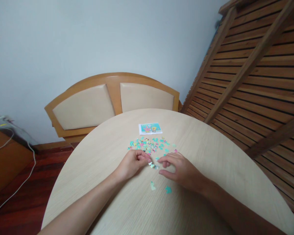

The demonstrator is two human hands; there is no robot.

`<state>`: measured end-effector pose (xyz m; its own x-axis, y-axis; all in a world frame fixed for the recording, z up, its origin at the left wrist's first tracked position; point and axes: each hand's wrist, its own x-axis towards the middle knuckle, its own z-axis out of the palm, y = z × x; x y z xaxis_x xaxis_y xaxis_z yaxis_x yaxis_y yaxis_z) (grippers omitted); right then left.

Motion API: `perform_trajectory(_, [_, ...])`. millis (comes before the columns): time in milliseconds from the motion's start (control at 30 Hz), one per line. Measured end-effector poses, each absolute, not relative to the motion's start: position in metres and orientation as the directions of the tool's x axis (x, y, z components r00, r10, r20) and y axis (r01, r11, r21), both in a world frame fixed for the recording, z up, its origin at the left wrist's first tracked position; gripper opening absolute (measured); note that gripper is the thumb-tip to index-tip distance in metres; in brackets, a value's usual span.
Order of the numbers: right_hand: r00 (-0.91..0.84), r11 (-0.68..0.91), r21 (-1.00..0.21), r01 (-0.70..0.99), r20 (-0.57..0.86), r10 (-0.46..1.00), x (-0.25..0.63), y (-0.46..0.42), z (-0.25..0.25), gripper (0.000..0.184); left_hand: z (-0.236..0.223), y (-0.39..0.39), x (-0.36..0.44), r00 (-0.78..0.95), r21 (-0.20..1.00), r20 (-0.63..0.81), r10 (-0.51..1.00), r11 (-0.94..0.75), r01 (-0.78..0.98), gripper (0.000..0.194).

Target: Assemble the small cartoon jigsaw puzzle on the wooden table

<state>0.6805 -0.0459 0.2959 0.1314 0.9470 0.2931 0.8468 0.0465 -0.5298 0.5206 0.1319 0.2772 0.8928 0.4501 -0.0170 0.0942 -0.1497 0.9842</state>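
Pinched between the thumb and fingers of my left hand (136, 162) is a small pale jigsaw piece (151, 164). My right hand (173, 168) faces it from the right, thumb and fingers apart, with its fingertips close to a teal-edged piece (157, 158) on the table. Another speckled piece (156, 167) lies between the hands. Beyond them spreads a loose pile of jigsaw pieces (147, 143) in teal, pink and yellow. Nearer to me are a pale green piece (153, 185) and a teal piece (168, 189), lying apart from each other.
A picture card (150, 128) with cartoon figures lies behind the pile on the round wooden table (107, 143). A padded headboard (88, 104) stands against the wall. Wooden slats (254, 65) lean at the right, and a white cable (31, 166) hangs at the left.
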Motion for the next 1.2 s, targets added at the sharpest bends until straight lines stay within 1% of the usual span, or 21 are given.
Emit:
perform_trajectory(67, [0.127,0.106,-0.547,0.831,0.372,0.92,0.673,-0.042,0.291,0.032,0.277,0.126,0.521,0.907,0.994,-0.027,0.421,-0.083,0.068,0.033])
perform_trajectory(133, [0.097,0.169,-0.539,0.825,0.431,0.897,0.668,-0.04,0.287,0.034,0.276,0.121,0.522,0.913,0.999,-0.04,0.405,-0.012,0.049,0.038])
perform_trajectory(267, [0.091,0.213,-0.538,0.816,0.484,0.87,0.667,-0.039,0.284,0.025,0.276,0.116,0.524,0.914,0.995,-0.08,0.398,0.088,0.048,0.049])
perform_trajectory(333, [0.106,0.213,-0.546,0.81,0.494,0.863,0.669,-0.038,0.283,0.021,0.278,0.115,0.524,0.911,0.994,-0.086,0.403,0.097,0.051,0.049])
perform_trajectory(433, [0.124,0.203,-0.553,0.809,0.497,0.859,0.672,-0.038,0.28,0.016,0.278,0.115,0.525,0.906,0.997,-0.057,0.419,0.072,0.03,0.046])
perform_trajectory(567, [0.141,0.179,-0.547,0.818,0.493,0.859,0.674,-0.038,0.276,0.016,0.274,0.117,0.526,0.906,0.999,-0.037,0.422,0.016,0.034,0.04])
perform_trajectory(633, [0.146,0.17,-0.53,0.83,0.502,0.853,0.675,-0.038,0.276,0.016,0.274,0.119,0.525,0.899,0.996,-0.015,0.439,-0.071,0.051,0.036])
perform_trajectory(667, [0.147,0.166,-0.521,0.837,0.507,0.85,0.676,-0.039,0.276,0.016,0.274,0.12,0.523,0.898,0.987,0.014,0.441,-0.151,0.059,0.033])
perform_trajectory(733, [0.153,0.155,-0.507,0.848,0.514,0.844,0.677,-0.038,0.276,0.018,0.278,0.124,0.519,0.907,0.916,0.109,0.406,-0.395,0.067,0.024])
perform_trajectory(767, [0.158,0.149,-0.505,0.85,0.515,0.842,0.678,-0.038,0.276,0.019,0.281,0.126,0.517,0.92,0.839,0.168,0.353,-0.542,0.054,0.02])
perform_trajectory(800, [0.165,0.141,-0.505,0.852,0.514,0.842,0.679,-0.038,0.277,0.02,0.283,0.128,0.514,0.933,0.736,0.221,0.286,-0.676,0.033,0.017])
perform_trajectory(867, [0.178,0.123,-0.506,0.854,0.506,0.844,0.68,-0.038,0.278,0.022,0.287,0.13,0.511,0.95,0.552,0.282,0.133,-0.832,-0.048,0.016])
perform_trajectory(900, [0.181,0.117,-0.506,0.855,0.502,0.846,0.681,-0.038,0.278,0.022,0.289,0.131,0.51,0.953,0.49,0.294,0.075,-0.868,-0.083,0.018])
perform_trajectory(967, [0.186,0.102,-0.505,0.857,0.487,0.853,0.682,-0.038,0.278,0.022,0.289,0.131,0.51,0.955,0.427,0.298,0.008,-0.895,-0.126,0.023])
perform_trajectory(1100, [0.216,0.054,-0.535,0.843,0.428,0.878,0.684,-0.038,0.277,0.017,0.287,0.128,0.512,0.956,0.378,0.291,-0.041,-0.913,-0.154,0.029])
perform_trajectory(1200, [0.257,0.021,-0.607,0.794,0.368,0.894,0.685,-0.038,0.277,0.012,0.286,0.128,0.512,0.958,0.365,0.28,-0.062,-0.916,-0.166,0.028])
